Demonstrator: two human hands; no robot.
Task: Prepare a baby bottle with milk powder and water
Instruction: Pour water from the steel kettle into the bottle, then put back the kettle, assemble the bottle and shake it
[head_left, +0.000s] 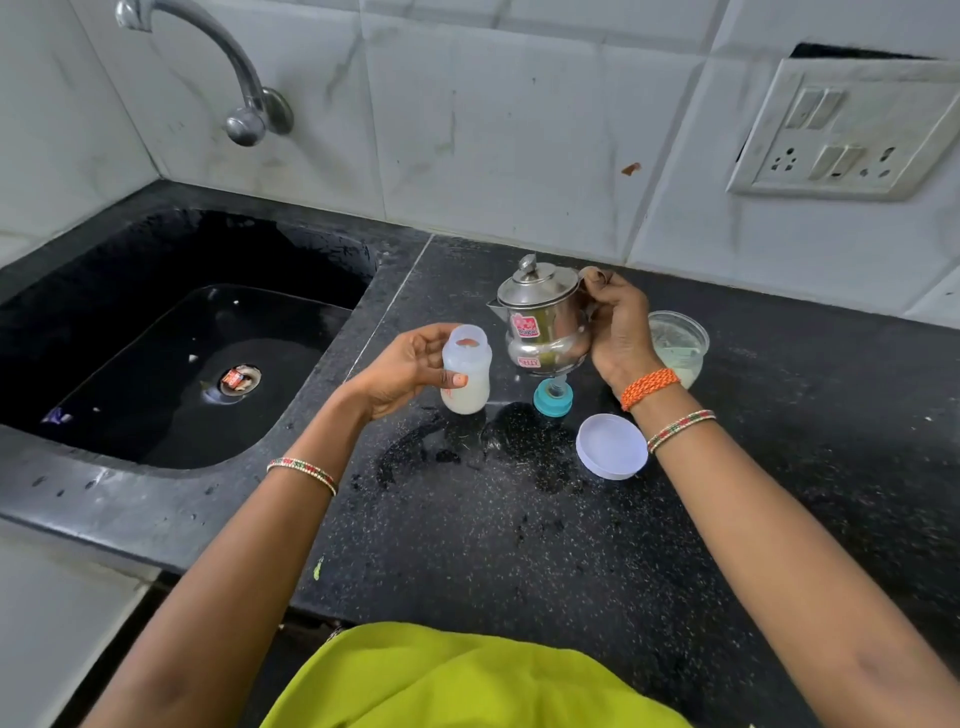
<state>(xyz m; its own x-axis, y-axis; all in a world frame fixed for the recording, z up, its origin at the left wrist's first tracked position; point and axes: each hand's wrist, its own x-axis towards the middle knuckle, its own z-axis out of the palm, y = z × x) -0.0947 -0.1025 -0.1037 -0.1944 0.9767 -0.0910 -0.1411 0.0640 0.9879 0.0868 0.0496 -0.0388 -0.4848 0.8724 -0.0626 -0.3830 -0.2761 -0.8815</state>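
Bottle (466, 370) stands open on the table (519, 519), our left hand (410, 364) gripping it. Our right hand (618, 322) holds the kettle (540, 322) handle, raised beside it. Tilting too fast could overshoot the narrow neck.

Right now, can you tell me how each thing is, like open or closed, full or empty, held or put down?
Baby bottle: open, no top, white milk in its lower part, held by left hand.
Steel pot: lid on, held by right hand.
Teal bottle top: off, lying on counter.
Clear tub: open, whitish contents.
White lid: off, lying on counter.
Tap: no water running.
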